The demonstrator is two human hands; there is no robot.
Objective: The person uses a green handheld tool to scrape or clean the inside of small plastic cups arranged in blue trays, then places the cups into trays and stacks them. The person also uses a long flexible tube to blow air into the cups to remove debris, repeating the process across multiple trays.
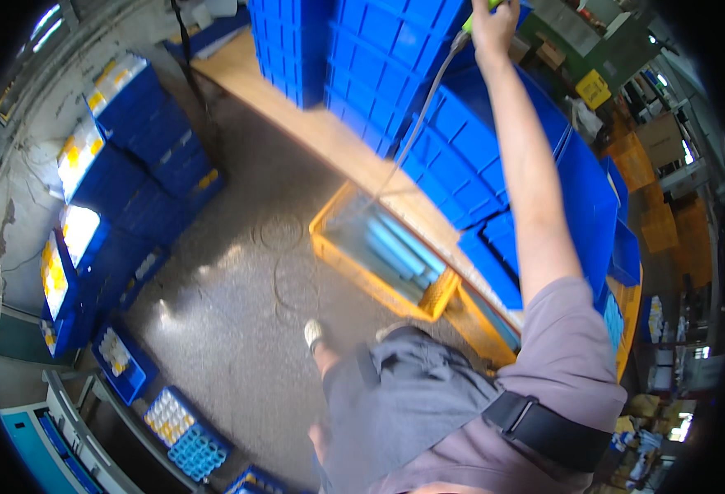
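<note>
My right arm reaches up to the top edge, over a stack of blue plastic crates (pixel 453 156). At its end my right hand (pixel 494 33) is closed round a lime-green air gun (pixel 470 22), partly cut off by the picture's edge. A thin grey hose (pixel 428 107) hangs from the gun, past the crates and down toward the floor. Low in the picture, beside my dark shorts, a small blurred part of my left hand (pixel 318 445) shows. Its fingers cannot be made out.
A yellow crate (pixel 362 276) with light-blue tubes stands on the floor beside the wooden table (pixel 297 107). Loops of hose (pixel 284 280) lie on the floor. Along the left wall are stacked blue bins (pixel 144 156) of white and yellow parts; more bins (pixel 173 420) sit lower left.
</note>
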